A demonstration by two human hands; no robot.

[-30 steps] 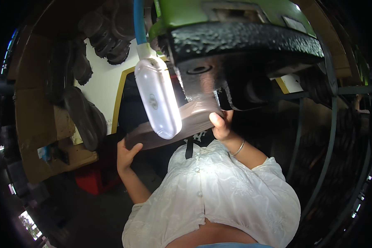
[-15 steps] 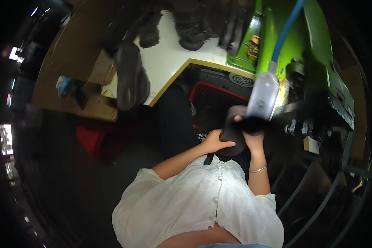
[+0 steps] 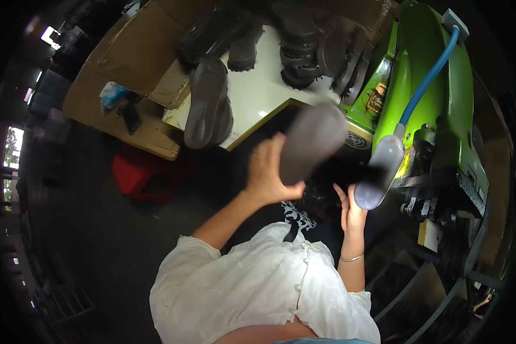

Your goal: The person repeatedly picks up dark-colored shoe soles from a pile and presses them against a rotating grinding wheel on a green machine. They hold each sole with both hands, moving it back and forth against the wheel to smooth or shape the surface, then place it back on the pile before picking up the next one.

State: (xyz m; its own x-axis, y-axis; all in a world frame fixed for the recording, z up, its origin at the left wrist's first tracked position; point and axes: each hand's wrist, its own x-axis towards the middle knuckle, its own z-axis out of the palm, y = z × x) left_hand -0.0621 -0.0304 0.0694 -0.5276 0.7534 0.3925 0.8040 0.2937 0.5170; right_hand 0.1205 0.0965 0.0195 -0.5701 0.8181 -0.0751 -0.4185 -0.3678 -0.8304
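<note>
My left hand [image 3: 265, 175] grips the near left edge of a brown shoe sole [image 3: 314, 140], which is tilted in front of the table and blurred by motion. My right hand [image 3: 352, 217] is apart from the sole, beneath the grey lamp head [image 3: 384, 163]. Its visible fingers are spread with nothing between them; the lamp covers part of the hand. Another pair of brown soles [image 3: 207, 106] lies stacked at the table's left corner. More dark soles [image 3: 299, 54], some with ragged edges, stand in a pile farther back.
A green machine [image 3: 430, 74] with a blue flexible lamp neck [image 3: 433, 74] stands at the right. The white tabletop [image 3: 264, 100] has a cut-out front edge, with cardboard [image 3: 129, 60] along its left. A red stool-like object [image 3: 135, 175] is at lower left, metal rack bars [image 3: 407, 292] at lower right.
My left hand has lifted the sole up and forward from my lap toward the table. My right hand has come away from it, and its fingers have opened.
</note>
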